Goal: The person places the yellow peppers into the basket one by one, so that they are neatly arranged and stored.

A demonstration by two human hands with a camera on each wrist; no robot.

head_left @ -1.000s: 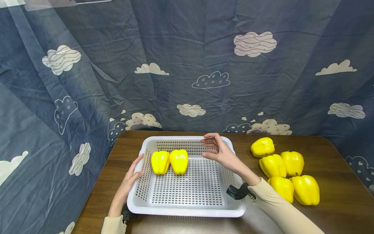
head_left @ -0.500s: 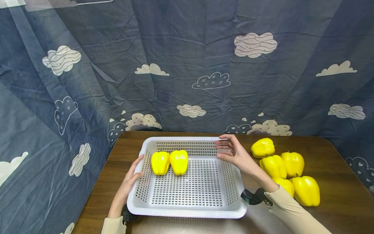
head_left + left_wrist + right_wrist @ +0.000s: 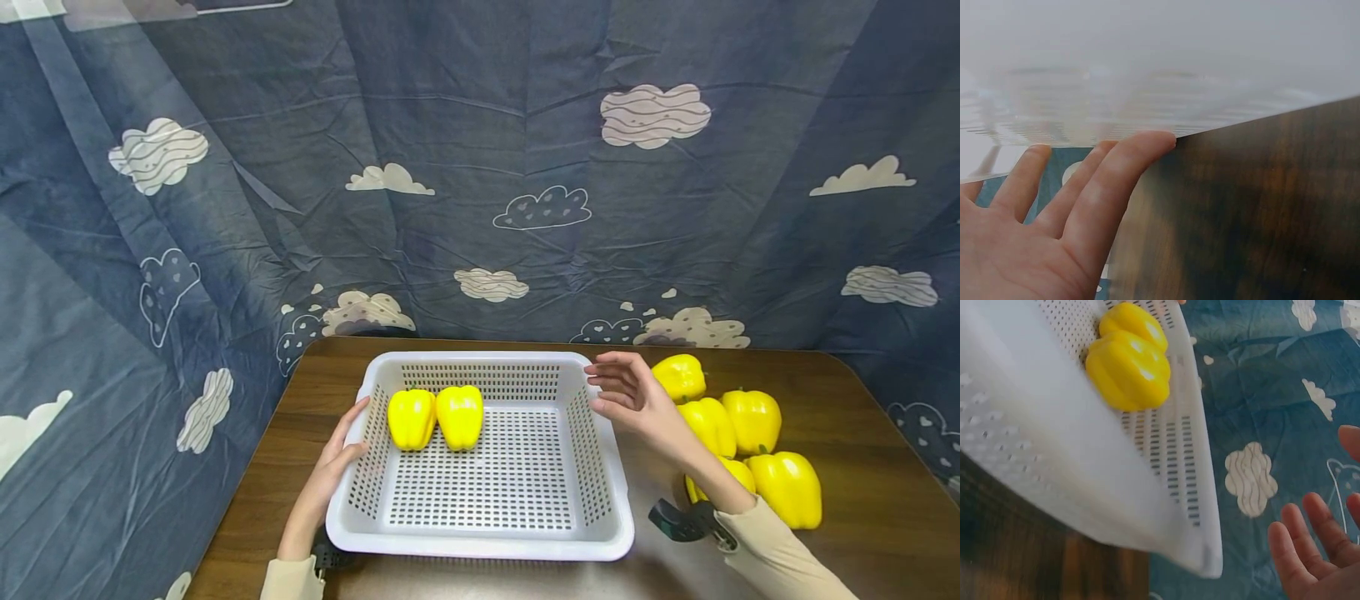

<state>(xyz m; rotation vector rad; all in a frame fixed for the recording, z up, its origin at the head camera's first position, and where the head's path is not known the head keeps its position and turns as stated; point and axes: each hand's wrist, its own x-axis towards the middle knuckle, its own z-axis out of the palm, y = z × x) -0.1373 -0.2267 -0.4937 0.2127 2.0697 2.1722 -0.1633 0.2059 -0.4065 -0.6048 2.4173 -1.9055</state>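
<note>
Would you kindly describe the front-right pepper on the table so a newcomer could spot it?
On the brown table, look right of the white basket to five yellow peppers. The wanted pepper is in the front pair, furthest right of all.

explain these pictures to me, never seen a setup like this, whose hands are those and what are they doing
There's no robot here: a person is at work bare-handed. The wide picture comes from a camera worn on the head; the two close ones come from wrist cameras, each facing its own hand. On the wooden table stands a white perforated plastic basket with two yellow bell peppers inside. Five more yellow bell peppers lie to its right. The left hand touches the basket's left side. The right hand is near the right rim, holding nothing.
</note>
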